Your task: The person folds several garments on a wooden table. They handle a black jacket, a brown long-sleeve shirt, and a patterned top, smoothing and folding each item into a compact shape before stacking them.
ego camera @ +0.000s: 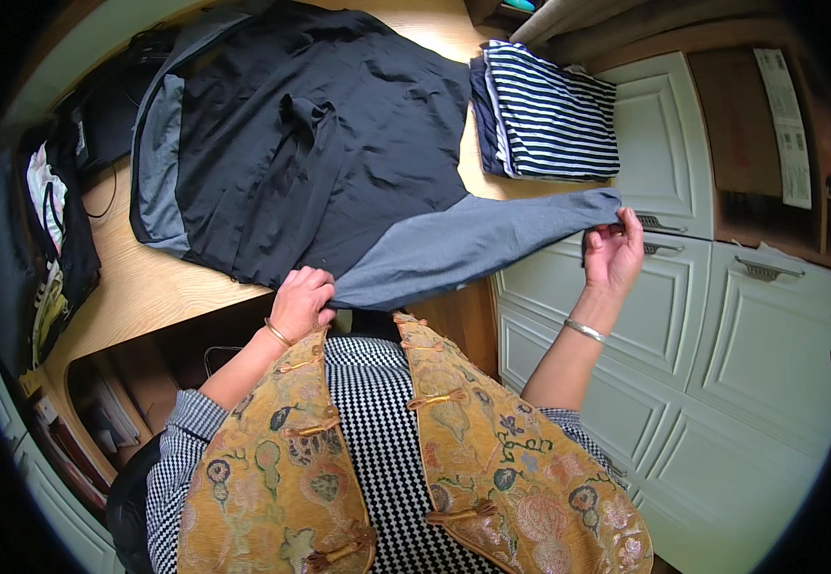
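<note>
A black garment with grey side panels (pixel 386 143), which looks like a jacket, lies spread over the wooden tabletop (pixel 164 301). Its grey sleeve (pixel 487 237) stretches to the right, past the table's front edge. My left hand (pixel 300 301) grips the garment's near edge, close to where the sleeve broadens. Out at the right, my right hand (pixel 615 251) pinches the sleeve's cuff end between thumb and fingers, holding it in the air before the cabinet. A crumpled black fold stands up in the middle of the garment.
Folded clothes with a black-and-white striped piece on top (pixel 555 111) sit at the table's right end. Dark clothing (pixel 63 251) is heaped at the left, near a black bag-like object (pixel 110 107) and a thin cord. Pale green cabinets (pixel 602 323) with metal handles line the right.
</note>
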Demonstrator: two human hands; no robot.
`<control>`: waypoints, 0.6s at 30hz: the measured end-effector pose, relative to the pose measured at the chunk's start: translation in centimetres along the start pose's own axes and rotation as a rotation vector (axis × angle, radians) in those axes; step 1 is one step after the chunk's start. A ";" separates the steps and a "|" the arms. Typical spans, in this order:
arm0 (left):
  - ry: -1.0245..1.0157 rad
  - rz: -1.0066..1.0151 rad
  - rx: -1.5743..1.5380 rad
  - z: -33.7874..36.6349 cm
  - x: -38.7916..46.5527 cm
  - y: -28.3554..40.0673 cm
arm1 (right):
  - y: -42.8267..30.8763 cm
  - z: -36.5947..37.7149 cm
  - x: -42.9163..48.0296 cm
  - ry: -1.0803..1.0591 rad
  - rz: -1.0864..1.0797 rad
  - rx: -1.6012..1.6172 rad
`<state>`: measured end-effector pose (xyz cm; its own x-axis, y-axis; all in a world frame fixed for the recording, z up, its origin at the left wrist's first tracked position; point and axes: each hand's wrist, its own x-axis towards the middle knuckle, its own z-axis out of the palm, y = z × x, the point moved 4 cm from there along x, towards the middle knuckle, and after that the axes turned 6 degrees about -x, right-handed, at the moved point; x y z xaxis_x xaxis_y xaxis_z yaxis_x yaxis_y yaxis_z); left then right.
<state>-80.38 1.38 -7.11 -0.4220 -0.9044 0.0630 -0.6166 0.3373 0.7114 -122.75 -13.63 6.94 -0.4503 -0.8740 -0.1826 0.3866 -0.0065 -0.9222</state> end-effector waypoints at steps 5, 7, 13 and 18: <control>0.186 -0.209 -0.274 -2.2 -0.2 -0.4 | -1.5 9.7 2.8 -0.261 -0.139 -0.168; 0.302 -0.317 -0.445 -2.7 -0.6 -0.9 | -1.9 15.8 3.9 -0.434 -0.155 -0.222; 0.764 -0.672 -0.684 -3.0 -4.8 -3.5 | -1.0 36.0 1.7 -0.990 -0.245 -0.373; 1.132 -0.846 -1.028 0.4 -9.3 -6.1 | 6.4 49.8 -5.0 -1.475 -0.134 -0.462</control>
<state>-72.97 7.82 -12.37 0.6737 -0.6001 -0.4313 0.4223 -0.1663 0.8911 -77.91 -33.47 18.96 0.8114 -0.5682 0.1369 0.0116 -0.2184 -0.9758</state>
